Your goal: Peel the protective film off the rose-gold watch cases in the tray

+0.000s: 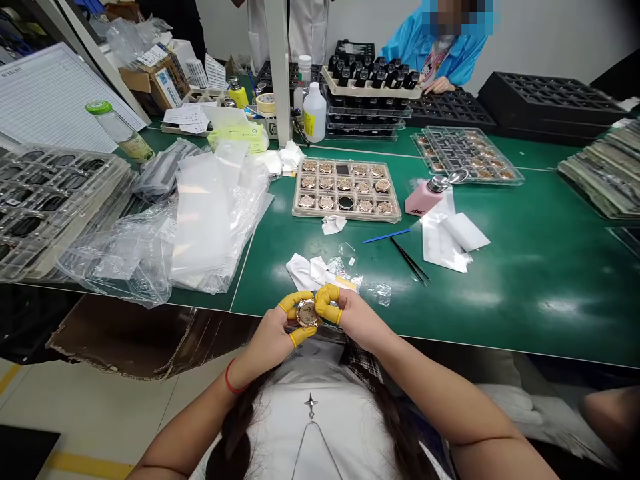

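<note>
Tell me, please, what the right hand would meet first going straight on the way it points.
Probably the watch in the left hand; the right hand seems at its rim, though depth is unclear.

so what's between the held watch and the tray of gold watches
The head view shows a white cloth, a smaller wipe, clear plastic scraps and a yellowish piece.

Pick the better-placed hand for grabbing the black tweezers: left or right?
Right, I'd say: the right hand is nearer the black tweezers, while the left hand grips the watch case between thumb and fingers.
</note>
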Demonstrator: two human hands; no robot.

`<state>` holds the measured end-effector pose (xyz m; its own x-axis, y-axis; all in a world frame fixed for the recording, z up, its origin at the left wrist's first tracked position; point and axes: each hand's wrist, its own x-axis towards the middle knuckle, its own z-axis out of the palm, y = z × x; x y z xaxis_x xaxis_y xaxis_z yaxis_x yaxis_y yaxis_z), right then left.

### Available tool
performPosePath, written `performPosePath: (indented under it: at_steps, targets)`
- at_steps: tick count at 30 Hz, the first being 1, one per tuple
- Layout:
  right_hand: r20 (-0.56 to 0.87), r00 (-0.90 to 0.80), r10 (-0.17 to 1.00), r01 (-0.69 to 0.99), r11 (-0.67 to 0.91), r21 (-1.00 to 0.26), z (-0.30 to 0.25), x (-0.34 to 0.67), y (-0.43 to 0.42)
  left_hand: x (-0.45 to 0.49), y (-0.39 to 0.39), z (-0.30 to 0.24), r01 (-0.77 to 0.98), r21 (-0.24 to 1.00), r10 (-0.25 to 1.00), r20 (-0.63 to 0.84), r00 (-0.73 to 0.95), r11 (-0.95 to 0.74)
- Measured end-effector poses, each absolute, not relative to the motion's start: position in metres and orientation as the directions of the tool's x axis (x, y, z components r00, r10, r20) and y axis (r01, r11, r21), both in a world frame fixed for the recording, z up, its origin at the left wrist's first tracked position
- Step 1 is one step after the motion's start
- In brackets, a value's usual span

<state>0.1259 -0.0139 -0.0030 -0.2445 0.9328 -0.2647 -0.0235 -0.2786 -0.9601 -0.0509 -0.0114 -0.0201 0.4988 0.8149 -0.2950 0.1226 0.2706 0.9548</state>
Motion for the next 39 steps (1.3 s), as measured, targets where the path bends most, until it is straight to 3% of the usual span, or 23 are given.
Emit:
performPosePath:
  at_steps: [4,7,10,13,16,19,25,29,32,34,36,39]
  targets:
    - [-0.213,-0.221,0.952,0.116,-0.192,-0.975,-0.005,0.124,-0.016,-0.051,-0.013,-0.019,0.124,0.955,0.826,-0.295,0.479,0.269]
    - [-0.084,-0.221,0.972,0.363,0.002,-0.932,-0.002,0.131,-0.017,-0.049,-0.013,-0.023,0.056,0.944,0.815,-0.310,0.490,0.325]
    - [0.085,-0.180,0.980,0.726,0.190,-0.660,-0.005,0.149,-0.014,-0.045,-0.015,-0.034,-0.062,0.890,0.782,-0.360,0.509,0.451]
    - [0.024,-0.078,0.997,0.936,0.081,-0.343,-0.020,0.169,-0.009,-0.042,-0.020,-0.053,-0.075,0.866,0.763,-0.391,0.516,0.494]
    - [-0.075,-0.006,0.997,0.978,-0.009,-0.206,-0.037,0.177,-0.008,-0.039,-0.027,-0.074,-0.036,0.896,0.797,-0.375,0.472,0.443]
    - [-0.054,-0.015,0.998,0.974,0.002,-0.227,-0.044,0.173,-0.013,-0.038,-0.033,-0.088,-0.029,0.918,0.836,-0.345,0.428,0.394]
    - [0.190,-0.189,0.963,0.816,0.262,-0.516,-0.040,0.145,-0.039,-0.038,-0.034,-0.095,-0.033,0.933,0.857,-0.314,0.408,0.358]
    - [0.143,-0.358,0.923,0.847,0.386,-0.367,-0.049,0.120,-0.049,-0.039,-0.034,-0.097,-0.056,0.935,0.862,-0.299,0.410,0.351]
    - [0.094,-0.316,0.944,0.916,0.330,-0.227,-0.054,0.110,-0.043,-0.039,-0.034,-0.098,-0.039,0.939,0.861,-0.297,0.413,0.342]
    - [0.064,-0.283,0.957,0.935,0.291,-0.201,-0.052,0.109,-0.034,-0.039,-0.033,-0.098,-0.026,0.943,0.865,-0.293,0.408,0.331]
    - [0.026,-0.273,0.962,0.931,0.270,-0.247,-0.050,0.113,-0.026,-0.039,-0.033,-0.098,-0.032,0.943,0.867,-0.291,0.404,0.331]
    - [0.009,-0.266,0.964,0.859,0.241,-0.452,-0.051,0.128,-0.016,-0.040,-0.033,-0.096,-0.069,0.925,0.853,-0.313,0.418,0.373]
